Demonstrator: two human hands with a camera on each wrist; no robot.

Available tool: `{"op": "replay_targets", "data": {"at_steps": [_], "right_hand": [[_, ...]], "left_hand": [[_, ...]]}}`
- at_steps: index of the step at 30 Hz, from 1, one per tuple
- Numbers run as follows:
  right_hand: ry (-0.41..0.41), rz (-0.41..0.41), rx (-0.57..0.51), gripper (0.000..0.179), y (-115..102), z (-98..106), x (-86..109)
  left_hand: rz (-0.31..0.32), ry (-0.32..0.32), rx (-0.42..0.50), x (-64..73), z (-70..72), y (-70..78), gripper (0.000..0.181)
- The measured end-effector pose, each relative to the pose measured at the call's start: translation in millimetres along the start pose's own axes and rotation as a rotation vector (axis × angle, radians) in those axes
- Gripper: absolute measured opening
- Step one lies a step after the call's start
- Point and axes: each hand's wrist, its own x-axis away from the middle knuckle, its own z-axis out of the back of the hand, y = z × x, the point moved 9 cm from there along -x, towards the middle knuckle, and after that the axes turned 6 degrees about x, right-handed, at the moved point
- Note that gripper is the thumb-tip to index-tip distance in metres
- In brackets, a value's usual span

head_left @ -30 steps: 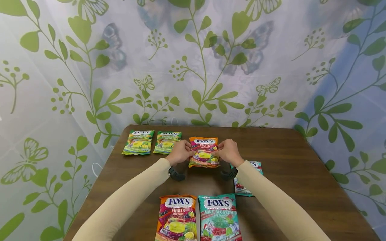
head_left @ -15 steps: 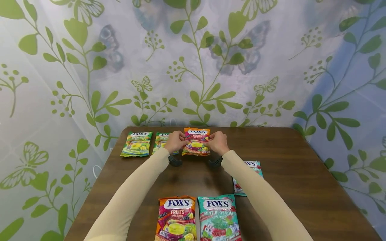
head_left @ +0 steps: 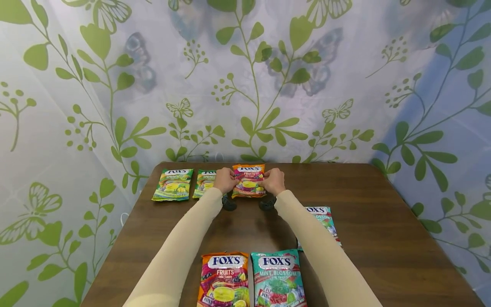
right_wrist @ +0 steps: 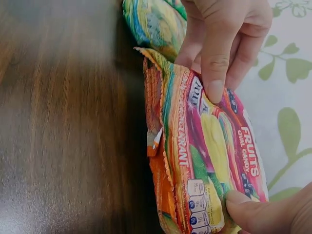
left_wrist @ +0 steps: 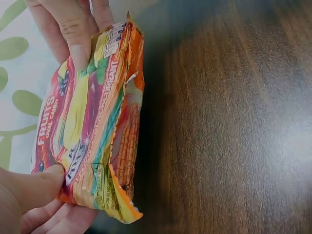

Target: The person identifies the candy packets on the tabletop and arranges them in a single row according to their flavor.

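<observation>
Both hands hold an orange-and-purple Fox's Fruits candy bag (head_left: 248, 183) at the back of the table, right of two green bags. My left hand (head_left: 225, 181) pinches its left side, thumb on the printed front. On the opposite side, the right hand (head_left: 274, 182) pinches the bag in the same way. The left wrist view shows the bag (left_wrist: 83, 122) leaning, its crimped lower seam close over the wood. In the right wrist view a green bag (right_wrist: 153, 29) lies just beyond the left hand's fingers.
Two green Spring Tea bags, one at far left (head_left: 173, 185) and one partly behind my left hand (head_left: 203, 184), lie along the back. A teal Mint Blossom bag (head_left: 324, 219) is partly under my right forearm. Larger Fruits (head_left: 223, 281) and Mint Blossom (head_left: 278, 279) bags lie in front.
Both hands have carried the Fruits bag left and toward the table's back edge, mostly in the first half second. It now sits close beside the second green bag.
</observation>
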Motion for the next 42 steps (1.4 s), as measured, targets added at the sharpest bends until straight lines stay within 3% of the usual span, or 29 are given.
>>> {"op": "replay_targets", "data": {"at_steps": [7, 17, 19, 24, 26, 30, 32, 35, 39, 42], "right_hand": [[-0.02, 0.013, -0.014, 0.043, 3, -7, -2.5], [-0.042, 0.04, -0.036, 0.042, 2, -15, -1.8], [-0.047, 0.041, -0.032, 0.041, 3, -16, -2.9], [-0.043, 0.051, -0.007, 0.039, 7, -16, -5.6], [-0.042, 0.058, -0.005, 0.038, 7, -17, -5.6], [-0.036, 0.056, -0.002, 0.038, 8, -18, -5.0], [-0.032, 0.051, 0.001, 0.038, 8, -18, -4.6], [-0.028, 0.046, 0.0, 0.037, 8, -17, -4.1], [-0.025, 0.039, -0.006, 0.036, 7, -17, -3.5], [-0.021, 0.028, -0.01, 0.037, 9, -17, -3.4]], "left_hand": [[0.004, 0.024, -0.054, -1.3, 0.0, 2.4, 0.026], [0.014, 0.042, -0.098, -6.9, 1.6, -7.2, 0.015], [-0.043, 0.041, -0.114, -22.5, -7.4, -25.3, 0.027], [-0.055, 0.024, -0.187, -20.7, -10.4, -20.9, 0.054], [-0.033, 0.026, -0.207, -12.0, -5.7, -9.9, 0.055], [-0.045, 0.059, -0.203, -10.4, -4.8, -10.6, 0.053], [-0.012, 0.061, -0.202, -3.9, -1.4, -4.4, 0.047], [-0.005, 0.066, -0.199, -5.9, -1.8, -6.8, 0.041], [-0.076, 0.073, -0.188, -17.8, -8.9, -22.6, 0.047], [-0.102, 0.051, -0.163, -18.7, -9.7, -22.4, 0.052]]}}
